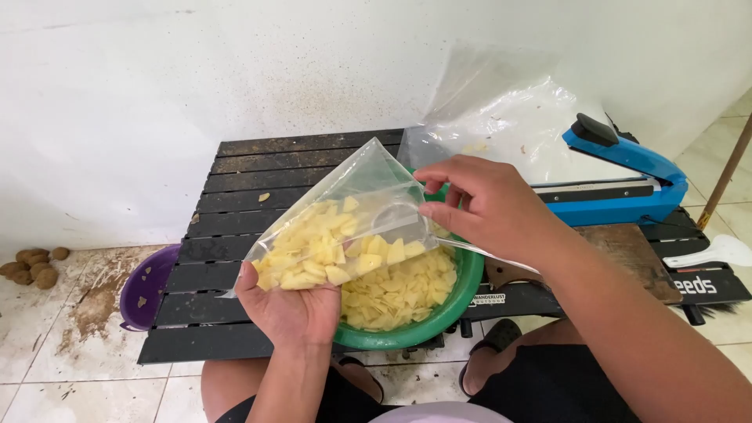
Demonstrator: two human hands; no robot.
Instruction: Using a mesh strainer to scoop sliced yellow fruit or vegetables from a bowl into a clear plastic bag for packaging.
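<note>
My left hand (291,312) cradles from below a clear plastic bag (368,180) part-filled with pale yellow chips (317,247). The bag lies tilted, its mouth toward the right. At that mouth my right hand (489,207) pinches the upper edge with thumb and fingers. Directly under the bag stands a green bowl (462,294) holding more of the same yellow chips (399,290), on a low black slatted table (235,204).
A blue heat sealer (627,180) stands at the table's right, with a large clear plastic bag (509,117) behind it against the white wall. A purple bowl (145,286) sits on the floor left of the table. Several brown potatoes (31,266) lie by the wall.
</note>
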